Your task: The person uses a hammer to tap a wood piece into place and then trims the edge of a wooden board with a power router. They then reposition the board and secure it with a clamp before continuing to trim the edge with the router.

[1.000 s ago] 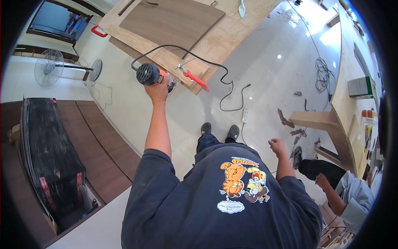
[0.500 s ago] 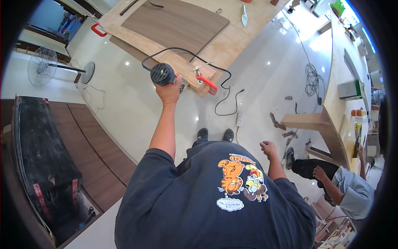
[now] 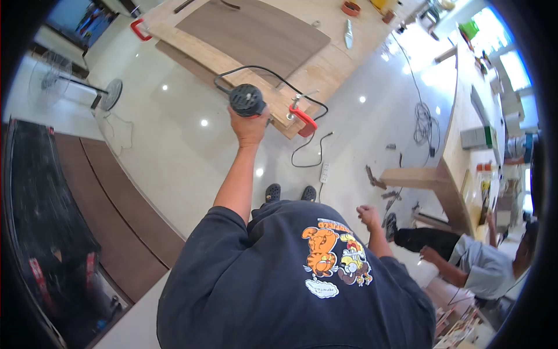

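Note:
My left hand point(image 3: 249, 129) is wrapped round a black corded trim router point(image 3: 247, 100), its vented top facing me. The router is at the near edge of a light wooden board point(image 3: 215, 55); its lower part is mostly hidden by my hand. To its right, a red clamp point(image 3: 303, 120) grips the board's corner. The black cord point(image 3: 273, 74) arcs over the board and drops past the clamp, its plug end near a white power strip point(image 3: 324, 173). My right hand point(image 3: 368, 216) hangs at my side, fingers curled, nothing visible in them.
A brown panel point(image 3: 250, 35), a putty knife point(image 3: 349, 35) and a tape roll point(image 3: 350, 8) lie on the bench. Another red clamp point(image 3: 139, 30) holds the far corner. A fan point(image 3: 55, 81) stands left. Another person point(image 3: 482, 262) sits right by a long table point(image 3: 456, 168); coiled cable point(image 3: 427, 125) lies on the floor.
The view has turned slightly, so the bench sits further right and my feet further left. My left hand still holds the router beside the clamp. My right hand has shifted slightly.

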Action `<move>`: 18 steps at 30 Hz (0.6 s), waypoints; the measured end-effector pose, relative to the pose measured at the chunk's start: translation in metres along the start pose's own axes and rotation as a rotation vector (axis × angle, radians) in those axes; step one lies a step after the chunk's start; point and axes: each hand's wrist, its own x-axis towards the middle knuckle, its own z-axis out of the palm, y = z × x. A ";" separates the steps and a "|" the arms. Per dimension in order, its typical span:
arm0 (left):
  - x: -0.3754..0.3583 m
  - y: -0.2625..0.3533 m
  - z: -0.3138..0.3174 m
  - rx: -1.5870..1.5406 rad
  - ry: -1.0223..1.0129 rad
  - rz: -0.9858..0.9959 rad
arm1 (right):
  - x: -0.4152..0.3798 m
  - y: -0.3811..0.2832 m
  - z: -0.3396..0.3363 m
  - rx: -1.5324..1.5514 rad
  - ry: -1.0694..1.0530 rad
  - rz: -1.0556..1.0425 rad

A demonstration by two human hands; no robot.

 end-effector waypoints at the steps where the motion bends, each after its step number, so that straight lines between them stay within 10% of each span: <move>1: 0.000 0.005 0.000 0.027 0.025 0.016 | 0.008 0.013 0.004 -0.016 -0.017 -0.002; 5: 0.000 0.032 -0.014 -0.111 0.024 -0.020 | -0.008 0.008 0.012 0.001 -0.025 0.008; 18: -0.002 0.009 -0.012 -0.118 0.195 0.122 | -0.057 -0.362 0.057 -0.348 0.164 -0.927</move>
